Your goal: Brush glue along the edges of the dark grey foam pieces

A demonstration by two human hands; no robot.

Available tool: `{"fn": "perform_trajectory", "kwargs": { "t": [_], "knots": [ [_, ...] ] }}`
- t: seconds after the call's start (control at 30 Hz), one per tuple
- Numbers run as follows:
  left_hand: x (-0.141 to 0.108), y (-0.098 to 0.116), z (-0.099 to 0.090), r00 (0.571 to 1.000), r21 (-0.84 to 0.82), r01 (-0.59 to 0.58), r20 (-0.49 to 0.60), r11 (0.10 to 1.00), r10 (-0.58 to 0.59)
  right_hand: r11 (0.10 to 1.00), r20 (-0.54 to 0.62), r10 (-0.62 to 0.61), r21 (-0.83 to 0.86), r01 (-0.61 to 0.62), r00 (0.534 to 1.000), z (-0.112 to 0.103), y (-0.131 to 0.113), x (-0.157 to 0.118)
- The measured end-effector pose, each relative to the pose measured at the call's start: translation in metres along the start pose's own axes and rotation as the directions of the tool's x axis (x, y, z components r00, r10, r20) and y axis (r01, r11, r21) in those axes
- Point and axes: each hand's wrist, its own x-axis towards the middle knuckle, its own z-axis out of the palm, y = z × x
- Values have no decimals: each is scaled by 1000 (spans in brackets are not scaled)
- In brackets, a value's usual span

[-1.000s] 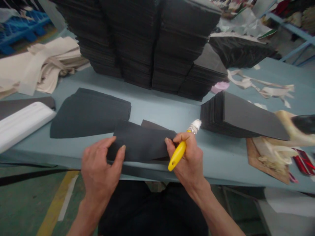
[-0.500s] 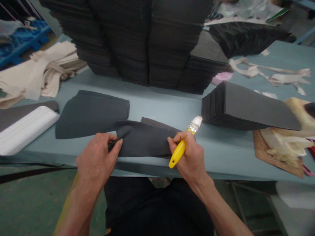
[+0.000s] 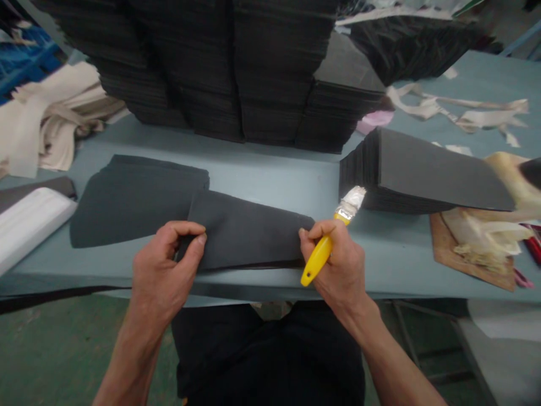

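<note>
A dark grey sheet (image 3: 249, 231) stretches between my two hands near the table's front edge. My left hand (image 3: 169, 262) pinches its left end between thumb and fingers. At the right end, my right hand (image 3: 338, 256) pinches the sheet's corner and also holds a paintbrush (image 3: 319, 260) with a yellow handle, its whitish bristles pointing up and away. The sheet's left end overlaps a low pile of similar dark sheets (image 3: 135, 197). Whatever lies directly under the held sheet is mostly hidden.
Tall stacks of dark sheets (image 3: 203, 73) rise at the back of the blue-grey table (image 3: 274, 169). A thick stack (image 3: 435, 169) lies to the right, beside a brown board (image 3: 460, 254) with yellowish scraps. On the left are beige strips (image 3: 63, 113) and a white roll (image 3: 34, 220).
The held sheet has become flatter and smoother, covering the brownish edge that showed behind it. My right hand and the brush have shifted slightly right. The whole view has swung a little.
</note>
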Motion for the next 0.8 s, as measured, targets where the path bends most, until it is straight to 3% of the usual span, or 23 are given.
{"fn": "perform_trajectory", "kwargs": {
  "t": [0.17, 0.3, 0.37, 0.53, 0.8],
  "knots": [
    [15, 18, 4, 985, -80, -55, 158, 995, 67, 993, -87, 92, -69, -98, 992, -15, 12, 2],
    [36, 19, 2, 919, -92, -56, 384, 994, 87, 988, -112, 101, -103, -113, 989, -20, 23, 0],
    [44, 15, 1, 889, -86, -74, 446, 994, 104, 987, -119, 73, -133, -88, 990, -21, 27, -3],
    [45, 10, -1, 847, -109, -71, 518, 991, 118, 979, -102, 28, -199, -48, 994, -24, 33, -12],
    [42, 5, 6, 787, -176, -76, 594, 981, 168, 966, -88, 68, -244, -87, 994, -32, 43, -18]
  ]
}}
